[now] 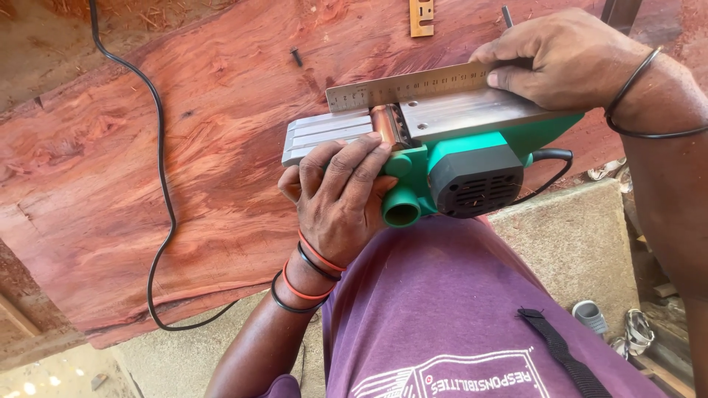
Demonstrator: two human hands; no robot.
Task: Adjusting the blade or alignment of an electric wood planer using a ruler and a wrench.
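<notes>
Left hand (341, 193): fingers gripping upturned green planer (442, 158)
Right hand (554, 60): fingers pressing steel ruler (405, 86) on sole
Around: black cord (158, 158), screw (296, 56) on red plank (147, 147)

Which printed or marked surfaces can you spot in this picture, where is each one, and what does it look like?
Steel ruler: long silver strip with dark graduations, laid on the upturned planer sole, pressed by the right hand.
Shirt print: white outline design on purple cloth, bottom centre.
No packages, signs or screens.

Your planer (442, 158) lies upturned on the slab (147, 162), ruler (409, 85) along its 12 o'clock edge. Cord (158, 169) at 9 o'clock, bracket (421, 18) at 12, screw (296, 56) at 11.
</notes>
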